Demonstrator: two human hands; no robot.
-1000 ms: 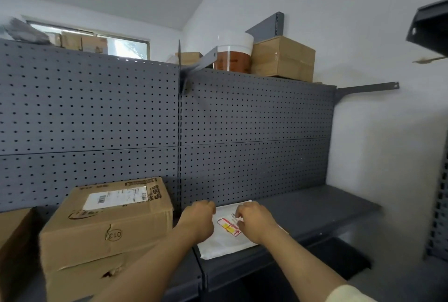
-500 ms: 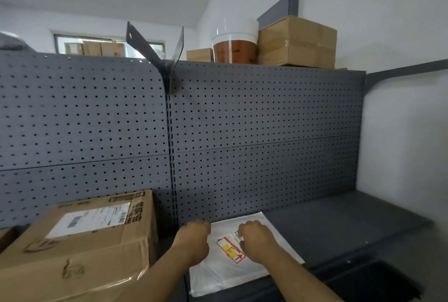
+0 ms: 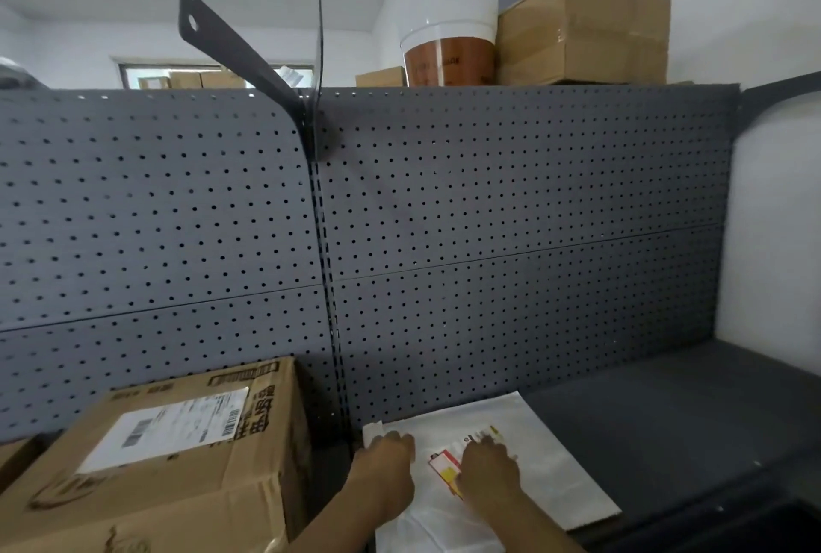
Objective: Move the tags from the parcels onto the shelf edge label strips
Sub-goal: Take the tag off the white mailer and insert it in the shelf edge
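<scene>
**Hands on the parcel**

The left hand and right hand rest with curled fingers on the white parcel. The tag lies between them, partly under the right one. I cannot tell if either grips.

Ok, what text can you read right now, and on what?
Nothing reads cleanly.
On the box label: barcode and fine print, too small.
On the box top: large printed characters, sideways, too blurred.
On the tag on the parcel: red and yellow print, blurred, partly under the right hand.
On the bucket: faint lettering on the brown band, unreadable.
</scene>
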